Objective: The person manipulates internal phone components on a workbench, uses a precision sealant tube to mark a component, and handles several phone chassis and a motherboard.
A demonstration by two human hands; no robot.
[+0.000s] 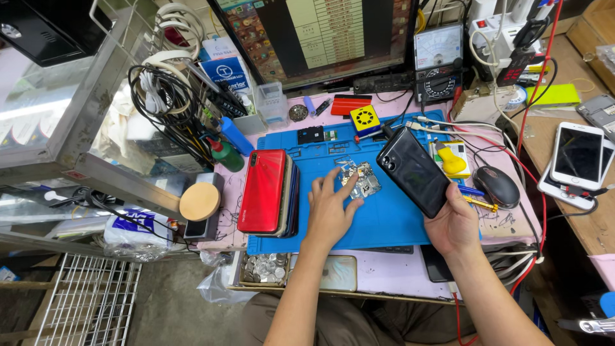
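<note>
R hand (456,221) is clamped on a black phone (413,171), held tilted above the blue mat (391,221). L hand (330,211), fingers spread, touches small metal parts (360,178) at mat centre. Looks like the sorting-parts step; the next move needs a careful pinch on 1 piece.

Both arms bare from elbow down, no sleeves in view. Left hand (328,214): no ring, no watch, no glove; nails short, w/ fingers slim. Right hand (453,225): same, bare, nothing on wrist; thumb nail short & plain. Forearms lean, coming up from bottom edge. Below them, lap in dull olive-brown trousers, fabric creased btw the two arms. No tattoos or marks that I can make out.
</note>
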